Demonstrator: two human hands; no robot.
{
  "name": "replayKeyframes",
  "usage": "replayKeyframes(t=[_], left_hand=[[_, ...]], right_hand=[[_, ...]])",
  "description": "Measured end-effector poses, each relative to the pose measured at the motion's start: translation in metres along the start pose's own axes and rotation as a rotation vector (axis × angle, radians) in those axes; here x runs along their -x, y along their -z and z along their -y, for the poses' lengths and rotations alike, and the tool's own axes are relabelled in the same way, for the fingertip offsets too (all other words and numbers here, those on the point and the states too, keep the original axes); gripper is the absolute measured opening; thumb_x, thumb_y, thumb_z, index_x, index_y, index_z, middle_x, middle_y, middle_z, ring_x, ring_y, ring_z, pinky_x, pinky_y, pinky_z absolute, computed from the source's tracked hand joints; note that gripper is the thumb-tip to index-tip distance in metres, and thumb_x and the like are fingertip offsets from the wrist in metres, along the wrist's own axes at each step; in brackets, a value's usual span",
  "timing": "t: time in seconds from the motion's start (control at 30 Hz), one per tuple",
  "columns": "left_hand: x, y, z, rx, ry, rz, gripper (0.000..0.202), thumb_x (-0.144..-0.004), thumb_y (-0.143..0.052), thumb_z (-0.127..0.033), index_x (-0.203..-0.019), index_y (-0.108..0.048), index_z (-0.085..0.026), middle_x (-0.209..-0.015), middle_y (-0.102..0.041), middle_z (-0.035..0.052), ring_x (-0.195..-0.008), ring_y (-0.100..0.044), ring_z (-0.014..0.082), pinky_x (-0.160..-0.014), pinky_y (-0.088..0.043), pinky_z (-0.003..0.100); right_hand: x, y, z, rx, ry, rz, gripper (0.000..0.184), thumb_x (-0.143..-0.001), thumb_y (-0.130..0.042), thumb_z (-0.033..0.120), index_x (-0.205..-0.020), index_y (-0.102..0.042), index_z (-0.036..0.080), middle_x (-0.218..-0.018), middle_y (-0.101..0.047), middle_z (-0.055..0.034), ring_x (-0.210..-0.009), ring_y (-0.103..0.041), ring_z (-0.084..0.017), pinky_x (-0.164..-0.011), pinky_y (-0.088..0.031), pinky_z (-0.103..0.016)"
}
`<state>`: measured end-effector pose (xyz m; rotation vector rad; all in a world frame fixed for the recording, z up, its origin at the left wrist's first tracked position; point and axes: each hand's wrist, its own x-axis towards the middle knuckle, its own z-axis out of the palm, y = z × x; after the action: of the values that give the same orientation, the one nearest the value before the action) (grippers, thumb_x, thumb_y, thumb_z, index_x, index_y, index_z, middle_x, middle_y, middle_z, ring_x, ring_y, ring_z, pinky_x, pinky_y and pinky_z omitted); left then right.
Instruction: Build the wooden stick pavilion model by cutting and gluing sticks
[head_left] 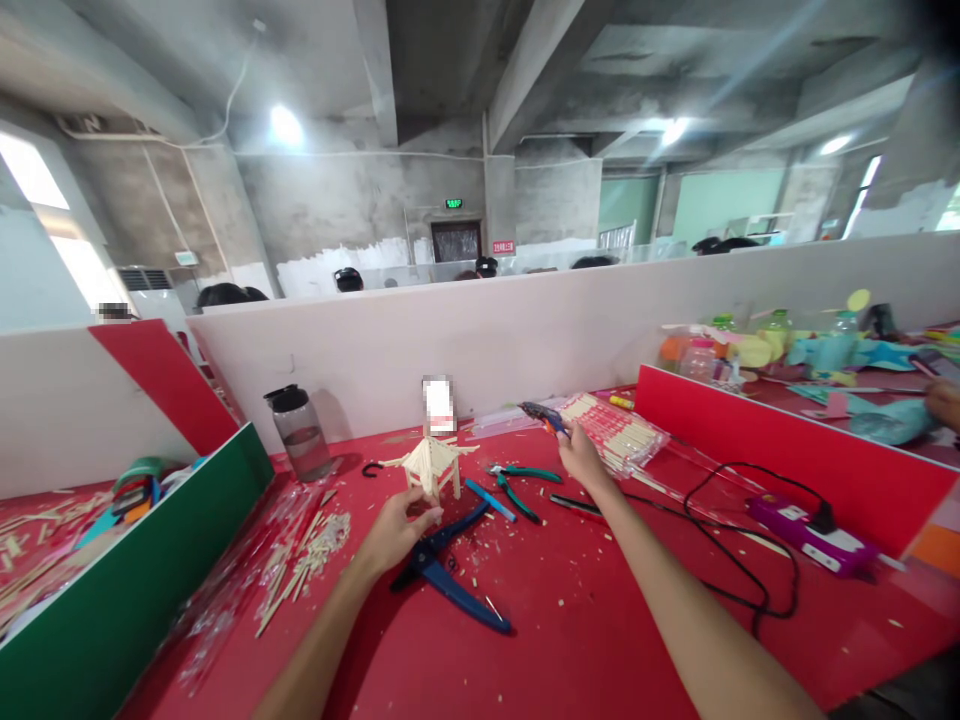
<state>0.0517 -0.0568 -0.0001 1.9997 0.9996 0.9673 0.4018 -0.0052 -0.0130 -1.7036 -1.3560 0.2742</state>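
The small wooden-stick model (430, 462), with a peaked roof on legs, stood upright on the red tabletop (570, 650), a little left of centre and toward the far divider (525, 335). The left hand (397, 530) was at its near side, finger and thumb touching a leg; whether that grip was pressed firmly on it, I could not tell. The right hand (583, 455) had its grip wrapped around a dark blue gun-shaped tool (545, 415), raised to the right of the model and well apart from it, its nozzle pointing left.

Just below the left hand lay a large blue-handled cutter (461, 590). Between the two hands were a blue pen (490, 499) and green-handled pliers (536, 472), spread open. Loose sticks (322, 545) were heaped to the left, near a dark-lidded bottle (304, 437); a packet of sticks (626, 430) lay beyond the right hand, and a purple power strip (814, 535) far to the right.
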Motion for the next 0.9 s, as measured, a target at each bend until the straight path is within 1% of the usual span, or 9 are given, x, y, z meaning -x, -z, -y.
replayKeyframes(t=[0.17, 0.3, 0.37, 0.43, 0.53, 0.6, 0.7, 0.77, 0.9], left_hand=[[-0.002, -0.004, 0.005, 0.014, 0.037, -0.032, 0.028, -0.080, -0.065, -0.043, -0.075, -0.061, -0.016, -0.071, -0.063, 0.0016, -0.067, -0.060, 0.0162, -0.066, -0.048, 0.027], [-0.003, -0.005, 0.010, 0.014, 0.049, -0.069, 0.029, -0.079, -0.066, -0.044, -0.072, -0.062, -0.016, -0.069, -0.063, 0.0021, -0.067, -0.060, 0.0166, -0.065, -0.049, 0.027], [-0.004, -0.005, 0.013, 0.020, 0.047, -0.108, 0.029, -0.078, -0.067, -0.044, -0.071, -0.062, -0.016, -0.070, -0.064, 0.0023, -0.067, -0.060, 0.0168, -0.065, -0.048, 0.027], [-0.006, -0.005, 0.016, 0.023, 0.039, -0.143, 0.029, -0.077, -0.068, -0.043, -0.069, -0.062, -0.016, -0.071, -0.065, 0.0026, -0.068, -0.061, 0.0169, -0.065, -0.048, 0.026], [-0.007, -0.005, 0.022, 0.012, 0.043, -0.159, 0.029, -0.078, -0.066, -0.042, -0.069, -0.062, -0.015, -0.072, -0.065, 0.0023, -0.068, -0.061, 0.0166, -0.065, -0.047, 0.026], [-0.007, -0.006, 0.024, 0.001, 0.052, -0.155, 0.028, -0.080, -0.065, -0.042, -0.071, -0.063, -0.015, -0.072, -0.065, 0.0021, -0.067, -0.061, 0.0164, -0.066, -0.047, 0.026], [-0.006, -0.008, 0.024, -0.009, 0.047, -0.151, 0.027, -0.081, -0.064, -0.042, -0.074, -0.063, -0.015, -0.074, -0.066, 0.0021, -0.068, -0.061, 0.0165, -0.067, -0.047, 0.026], [-0.005, -0.008, 0.022, -0.012, 0.045, -0.143, 0.027, -0.082, -0.064, -0.041, -0.074, -0.063, -0.015, -0.074, -0.066, 0.0021, -0.068, -0.061, 0.0166, -0.067, -0.047, 0.026], [-0.004, -0.007, 0.020, -0.012, 0.045, -0.128, 0.027, -0.082, -0.064, -0.040, -0.073, -0.063, -0.015, -0.073, -0.066, 0.0023, -0.067, -0.061, 0.0166, -0.067, -0.047, 0.026]], right_hand=[[0.005, 0.008, 0.019, -0.240, 0.100, 0.056, 0.034, -0.085, -0.052, 0.027, -0.114, -0.059, 0.011, -0.109, -0.069, -0.0122, -0.096, -0.065, -0.022, -0.084, -0.050, -0.030], [0.022, 0.012, 0.039, -0.567, 0.178, 0.209, 0.032, -0.074, -0.069, 0.036, -0.096, -0.065, 0.014, -0.088, -0.070, -0.0060, -0.080, -0.064, -0.020, -0.074, -0.050, -0.029], [0.033, 0.011, 0.049, -0.602, 0.187, 0.305, 0.028, -0.074, -0.071, 0.043, -0.078, -0.063, 0.016, -0.071, -0.065, -0.0017, -0.066, -0.058, -0.016, -0.067, -0.047, -0.028], [0.044, 0.008, 0.057, -0.577, 0.207, 0.410, 0.035, -0.078, -0.068, 0.048, -0.063, -0.057, 0.018, -0.058, -0.057, 0.0015, -0.057, -0.053, -0.015, -0.062, -0.044, -0.027], [0.060, 0.002, 0.070, -0.593, 0.226, 0.507, 0.033, -0.079, -0.067, 0.051, -0.069, -0.061, 0.020, -0.057, -0.053, 0.0036, -0.055, -0.050, -0.014, -0.059, -0.042, -0.026], [0.070, -0.001, 0.081, -0.587, 0.258, 0.525, 0.031, -0.085, -0.061, 0.052, -0.083, -0.067, 0.022, -0.061, -0.056, 0.0029, -0.058, -0.052, -0.016, -0.060, -0.042, -0.027], [0.082, -0.003, 0.095, -0.480, 0.412, 0.501, 0.027, -0.089, -0.058, 0.048, -0.092, -0.069, 0.024, -0.080, -0.066, -0.0004, -0.076, -0.060, -0.020, -0.070, -0.044, -0.030], [0.087, -0.003, 0.101, -0.414, 0.498, 0.450, 0.025, -0.090, -0.058, 0.046, -0.090, -0.067, 0.023, -0.084, -0.066, -0.0010, -0.080, -0.060, -0.021, -0.073, -0.044, -0.030], [0.091, -0.005, 0.102, -0.333, 0.541, 0.372, 0.029, -0.090, -0.058, 0.048, -0.078, -0.056, 0.022, -0.074, -0.058, 0.0010, -0.069, -0.054, -0.017, -0.065, -0.041, -0.027]])
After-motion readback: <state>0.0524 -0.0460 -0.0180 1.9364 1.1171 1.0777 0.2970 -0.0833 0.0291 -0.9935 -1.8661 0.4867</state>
